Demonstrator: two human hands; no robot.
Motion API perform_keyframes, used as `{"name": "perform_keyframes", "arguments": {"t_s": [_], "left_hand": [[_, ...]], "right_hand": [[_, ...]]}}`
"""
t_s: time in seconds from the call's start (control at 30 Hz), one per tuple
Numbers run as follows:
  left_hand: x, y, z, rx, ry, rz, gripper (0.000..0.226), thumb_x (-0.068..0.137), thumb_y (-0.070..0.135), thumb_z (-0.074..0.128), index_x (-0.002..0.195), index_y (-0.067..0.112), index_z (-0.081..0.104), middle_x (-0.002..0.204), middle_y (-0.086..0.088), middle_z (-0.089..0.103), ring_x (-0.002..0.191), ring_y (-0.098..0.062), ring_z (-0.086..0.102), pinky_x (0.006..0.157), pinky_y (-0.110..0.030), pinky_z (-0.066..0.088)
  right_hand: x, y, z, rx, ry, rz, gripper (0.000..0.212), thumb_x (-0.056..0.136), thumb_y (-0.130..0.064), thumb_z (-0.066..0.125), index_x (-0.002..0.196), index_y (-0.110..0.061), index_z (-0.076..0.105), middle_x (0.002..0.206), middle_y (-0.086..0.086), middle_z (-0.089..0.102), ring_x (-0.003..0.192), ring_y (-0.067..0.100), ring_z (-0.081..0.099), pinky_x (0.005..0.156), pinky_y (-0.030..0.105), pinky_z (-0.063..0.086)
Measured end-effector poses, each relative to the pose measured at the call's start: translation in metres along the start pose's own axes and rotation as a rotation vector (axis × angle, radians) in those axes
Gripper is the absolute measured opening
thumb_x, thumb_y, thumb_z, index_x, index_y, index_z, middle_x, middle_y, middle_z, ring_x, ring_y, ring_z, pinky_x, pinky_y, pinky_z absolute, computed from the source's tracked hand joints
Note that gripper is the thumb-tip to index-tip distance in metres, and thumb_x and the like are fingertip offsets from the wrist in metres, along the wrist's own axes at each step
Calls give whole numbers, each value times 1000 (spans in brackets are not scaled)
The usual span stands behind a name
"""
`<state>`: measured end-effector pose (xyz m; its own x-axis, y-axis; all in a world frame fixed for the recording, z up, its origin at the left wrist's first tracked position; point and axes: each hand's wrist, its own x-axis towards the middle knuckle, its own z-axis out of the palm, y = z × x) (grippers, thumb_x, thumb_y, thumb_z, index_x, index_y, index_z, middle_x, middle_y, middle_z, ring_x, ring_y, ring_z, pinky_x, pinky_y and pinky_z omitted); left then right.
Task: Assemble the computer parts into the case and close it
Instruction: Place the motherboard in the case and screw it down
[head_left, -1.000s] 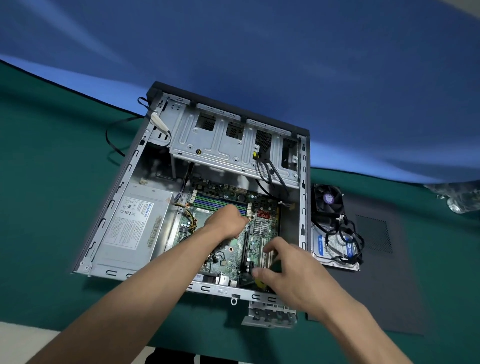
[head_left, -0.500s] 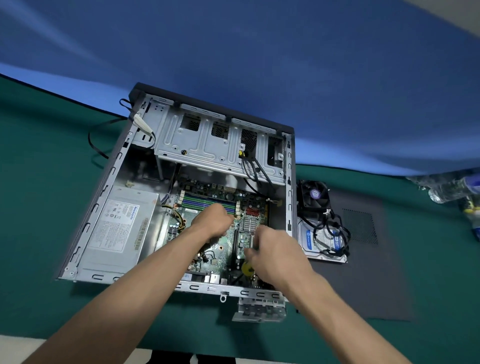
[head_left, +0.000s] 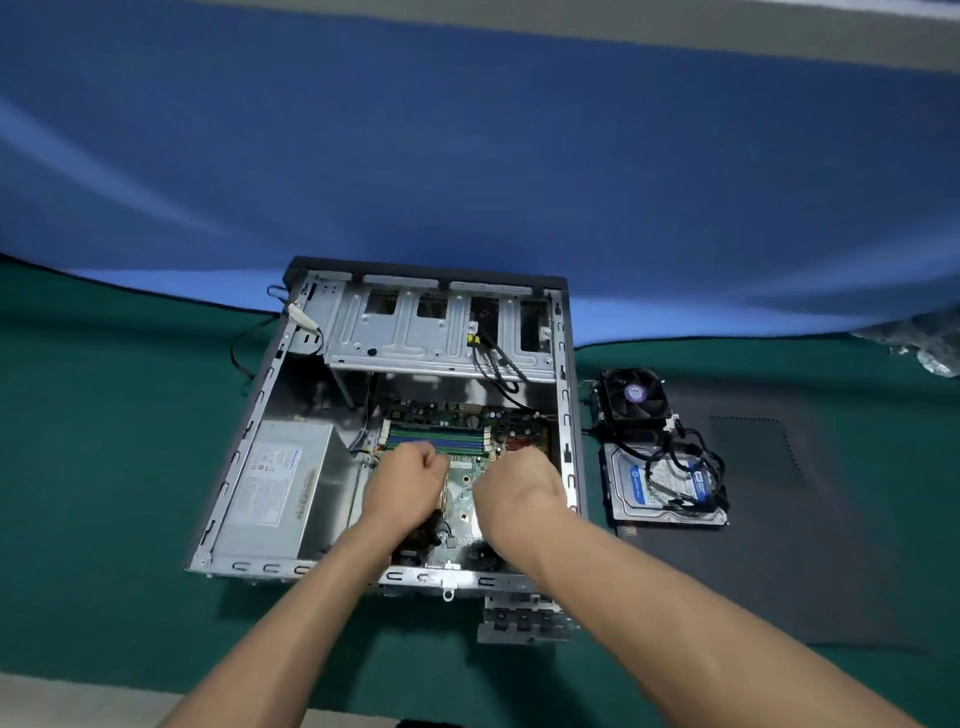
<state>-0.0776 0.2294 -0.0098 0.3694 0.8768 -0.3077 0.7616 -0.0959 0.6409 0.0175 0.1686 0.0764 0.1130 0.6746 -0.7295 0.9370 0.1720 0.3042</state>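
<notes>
Both hands, left hand (head_left: 407, 480) and right hand (head_left: 521, 486), curl knuckles-up over the green motherboard (head_left: 464, 475) inside the open grey metal case (head_left: 566, 415), grip unclear, and uneven pressing there could flex it.

A blue cloth backdrop (head_left: 467, 156) hangs behind a green-covered table (head_left: 104, 467).

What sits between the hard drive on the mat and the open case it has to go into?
The case's right side wall stands between the hard drive and the interior. Black cables lie across the drive's top, running to the fan behind it. Both hands, left hand and right hand, are over the motherboard.
</notes>
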Motion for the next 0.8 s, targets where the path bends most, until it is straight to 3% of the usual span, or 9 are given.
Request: {"name": "perform_keyframes", "arguments": {"t_s": [0.13, 0.27, 0.4, 0.5, 0.57, 0.67, 0.73, 0.8], "left_hand": [[-19, 13, -14, -57, 132, 30, 40, 90, 19, 51, 53, 17, 37, 47, 5, 41, 48, -13, 37, 50, -28, 31], [-34, 32, -15, -105, 187, 29, 39, 90, 17, 51, 56, 16, 33, 48, 2, 34, 48, -13, 30, 50, -28, 27], [-42, 67, 4, -95, 160, 102, 43, 90, 15, 52, 54, 18, 30, 42, 8, 31, 46, -8, 28, 51, -29, 25], [-43, 98, 31, -58, 118, 159, 45, 90, 16, 54, 51, 20, 31, 39, 9, 33, 44, -8, 27, 49, -29, 23], [-41, 116, 50, 6, 110, 184, 43, 89, 18, 54, 50, 19, 34, 42, 7, 36, 45, -12, 30, 48, -30, 24], [-42, 134, 78, 232, 122, 208, 34, 90, 24, 51, 58, 17, 40, 54, 5, 47, 51, -17, 41, 49, -32, 27], [-47, 137, 91, 463, 155, 271, 23, 89, 26, 52, 68, 20, 46, 67, 4, 54, 60, -19, 48, 54, -29, 30], [-51, 135, 99, 549, 171, 319, 17, 86, 24, 58, 71, 19, 53, 72, 3, 57, 61, -17, 50, 55, -28, 32]], "right_hand": [[-2, 19, 3, 17, 89, 20, 21, 89, -10, 47, 97, -9, 66, 96, -1, 69, 73, 18, 65, 60, 23, 52], [-14, 59, 15, 195, 241, 103, 18, 89, -10, 45, 77, -8, 58, 79, -4, 61, 67, 16, 59, 69, 26, 53], [-26, 99, 42, 711, 424, 163, 22, 87, -35, 52, 83, -14, 54, 81, -2, 55, 74, 22, 53, 67, 28, 43], [-26, 115, 75, 1260, 504, 202, 40, 84, -53, 58, 65, -19, 46, 71, 1, 54, 73, 26, 56, 63, 29, 39], [-20, 118, 96, 1592, 550, 245, 43, 85, -51, 60, 59, -19, 46, 60, 1, 54, 66, 28, 59, 61, 31, 45], [-3, 114, 125, 1795, 587, 355, 26, 86, -39, 62, 72, -17, 62, 65, 4, 65, 73, 29, 66, 71, 35, 54], [9, 109, 139, 1812, 543, 441, 21, 85, -37, 62, 85, -18, 70, 82, 5, 70, 83, 29, 65, 73, 33, 50], [22, 101, 147, 1874, 485, 523, 20, 84, -36, 64, 83, -17, 70, 85, 4, 70, 84, 28, 64, 70, 31, 47]]}}
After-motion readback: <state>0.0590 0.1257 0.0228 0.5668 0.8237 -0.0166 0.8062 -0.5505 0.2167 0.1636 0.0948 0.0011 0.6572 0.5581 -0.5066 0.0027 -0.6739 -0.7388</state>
